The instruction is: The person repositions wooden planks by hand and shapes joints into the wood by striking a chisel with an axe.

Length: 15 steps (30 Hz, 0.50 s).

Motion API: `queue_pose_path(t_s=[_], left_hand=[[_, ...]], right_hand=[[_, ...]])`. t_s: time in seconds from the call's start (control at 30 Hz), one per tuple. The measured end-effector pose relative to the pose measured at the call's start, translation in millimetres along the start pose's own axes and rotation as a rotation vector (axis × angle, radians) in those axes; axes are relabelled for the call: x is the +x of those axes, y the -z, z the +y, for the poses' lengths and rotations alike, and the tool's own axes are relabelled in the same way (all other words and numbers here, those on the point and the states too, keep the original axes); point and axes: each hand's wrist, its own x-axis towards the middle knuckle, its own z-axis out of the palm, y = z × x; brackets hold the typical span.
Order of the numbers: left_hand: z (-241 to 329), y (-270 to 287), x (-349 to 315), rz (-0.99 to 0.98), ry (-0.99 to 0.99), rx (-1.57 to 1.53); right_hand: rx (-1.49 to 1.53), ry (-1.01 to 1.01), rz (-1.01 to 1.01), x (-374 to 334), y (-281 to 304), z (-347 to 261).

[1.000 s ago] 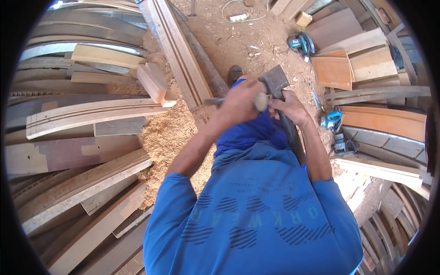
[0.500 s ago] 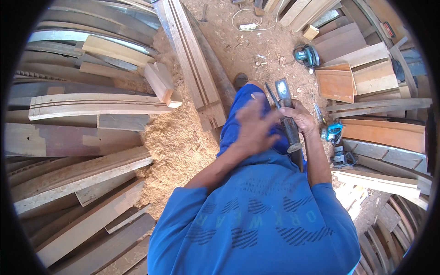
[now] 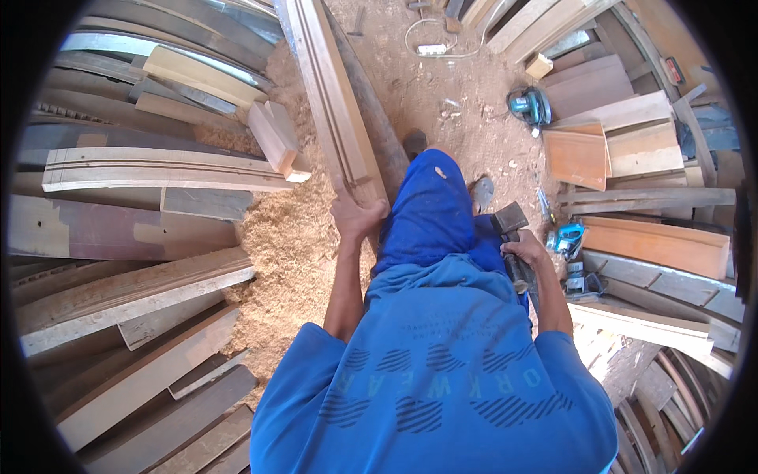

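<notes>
My left hand (image 3: 357,217) is wrapped round the near end of a long wooden beam (image 3: 335,103) with grooves cut along its top face. The beam runs away from me toward the upper left. At my right thigh, my right hand (image 3: 527,249) is closed on a wide chisel (image 3: 508,218), its broad metal blade sticking up past the fingers. The lower part of the chisel is dark and partly hidden by the hand. Whether a second, thinner tool is also in that hand, I cannot tell.
Sawdust (image 3: 288,268) is heaped left of me, beside stacked boards (image 3: 118,229). A short wooden block (image 3: 272,136) lies on a grooved plank (image 3: 166,167). To the right are a green circular saw (image 3: 529,107), a blue power tool (image 3: 568,237) and leaning panels (image 3: 576,154). A power strip (image 3: 432,50) lies ahead.
My left hand, blurred in front of my lap before, has moved left onto the beam's end. My right hand has lowered slightly to the right, and the chisel's blade is now turned differently.
</notes>
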Motion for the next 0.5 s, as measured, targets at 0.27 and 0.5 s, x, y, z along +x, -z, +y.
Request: queue_pose_path(t_s=[0.27, 0.5], left_hand=[[-27, -4, 2, -0.396, -0.039, -1.565], [-40, -9, 5, -0.451, -0.075, -1.550]], right_hand=[[0.289, -0.118, -0.003, 19, -1, 34], [0.294, -0.235, -0.033, 26, 0, 38]])
